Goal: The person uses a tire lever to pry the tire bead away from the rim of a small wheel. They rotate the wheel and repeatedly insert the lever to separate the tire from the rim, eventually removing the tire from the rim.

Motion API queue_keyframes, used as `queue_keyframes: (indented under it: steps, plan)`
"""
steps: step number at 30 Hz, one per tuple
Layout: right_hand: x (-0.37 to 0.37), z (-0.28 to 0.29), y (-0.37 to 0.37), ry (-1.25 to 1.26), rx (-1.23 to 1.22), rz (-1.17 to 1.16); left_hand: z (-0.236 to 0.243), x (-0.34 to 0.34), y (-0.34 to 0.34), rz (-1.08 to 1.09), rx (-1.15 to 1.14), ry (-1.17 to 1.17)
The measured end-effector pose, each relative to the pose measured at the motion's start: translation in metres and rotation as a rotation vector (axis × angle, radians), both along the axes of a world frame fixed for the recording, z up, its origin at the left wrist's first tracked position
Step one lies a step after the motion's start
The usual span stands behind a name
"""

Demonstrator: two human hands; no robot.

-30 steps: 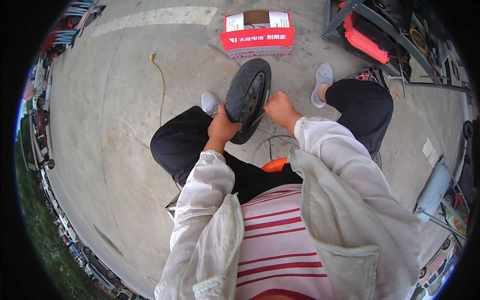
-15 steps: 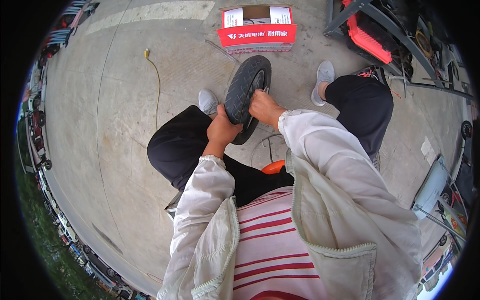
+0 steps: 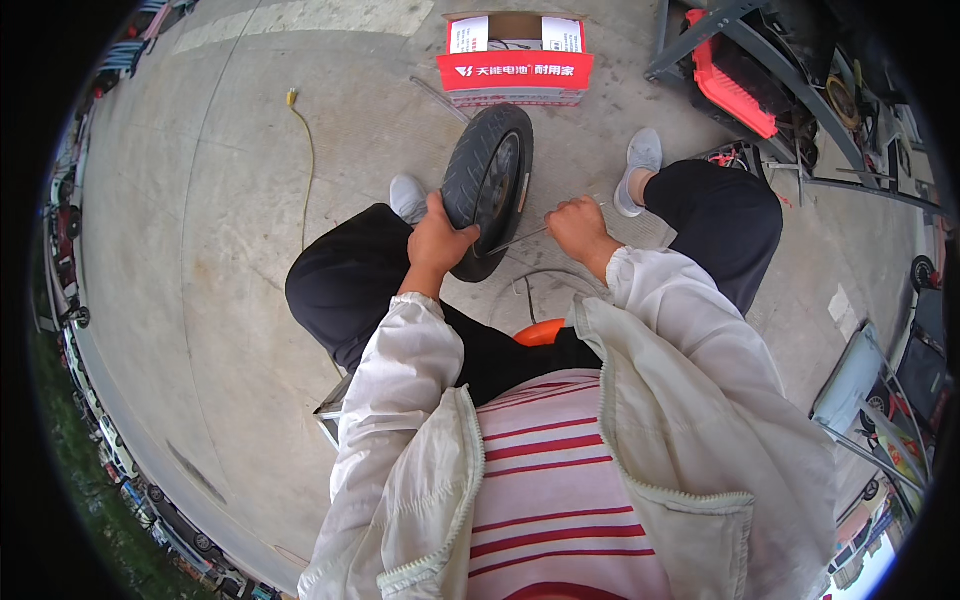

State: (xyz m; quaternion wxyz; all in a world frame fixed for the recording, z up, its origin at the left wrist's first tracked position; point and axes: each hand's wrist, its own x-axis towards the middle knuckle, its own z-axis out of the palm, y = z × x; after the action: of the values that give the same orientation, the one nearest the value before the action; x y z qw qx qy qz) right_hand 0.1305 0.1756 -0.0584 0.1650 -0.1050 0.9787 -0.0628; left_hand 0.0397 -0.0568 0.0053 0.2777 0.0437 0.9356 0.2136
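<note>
A small wheel with a black treaded tyre stands tilted on the ground between my legs. My left hand is closed round the tyre's near left side, thumb across its edge. My right hand, closed in a fist, is to the right of the wheel and apart from it. From this fist a thin metal rod reaches left to the wheel's lower rim. Whether its tip is hooked under the tyre is too small to tell.
A red and white carton, open on top, stands beyond the wheel. At left lies a yellow cord with a plug. A dark thin loop and an orange rounded object are near my lap. Metal shelving stands far right.
My right hand has moved away from the wheel's hub to the right, and the thin rod now shows between hand and rim. My left hand keeps its hold on the tyre.
</note>
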Motion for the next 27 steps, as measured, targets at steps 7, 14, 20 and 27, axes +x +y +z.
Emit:
queue_keyframes:
  steps: [7,14,20,27]
  plan:
    - [0.073,0.018,-0.014,-0.28,-0.163,-0.281,-0.008,-0.004,0.013,0.142,0.102,0.157]
    - [0.101,0.059,-0.022,-0.424,-0.3,-0.462,-0.02,-0.008,0.029,0.317,0.395,0.157]
    - [0.104,0.069,-0.01,-0.412,-0.275,-0.535,-0.076,0.009,0.027,0.349,0.645,0.042]
    - [0.087,0.11,0.003,-0.295,-0.243,-0.389,-0.029,0.009,0.033,0.259,0.223,0.052]
